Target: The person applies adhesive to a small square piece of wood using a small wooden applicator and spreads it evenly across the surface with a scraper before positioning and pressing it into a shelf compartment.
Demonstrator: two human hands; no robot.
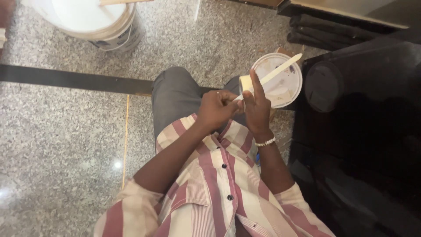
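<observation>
My right hand (258, 112), with a bead bracelet at the wrist, holds a small cream roll of tape (245, 82), its index finger stretched up past the roll. My left hand (215, 107) is closed beside it, its fingertips pinching the near end of a pale flat stick (283, 68). The stick slants up to the right over a small round white tub (291, 87) smeared with pale paste. Both hands hover above my knees in grey trousers (173, 96). How the tape meets the stick is hidden by my fingers.
A large white bucket (103, 24) stands at the top left on the speckled granite floor (57, 145), which a dark strip (66, 79) crosses. A glossy black surface (364, 131) with a round black lid (323, 85) fills the right side.
</observation>
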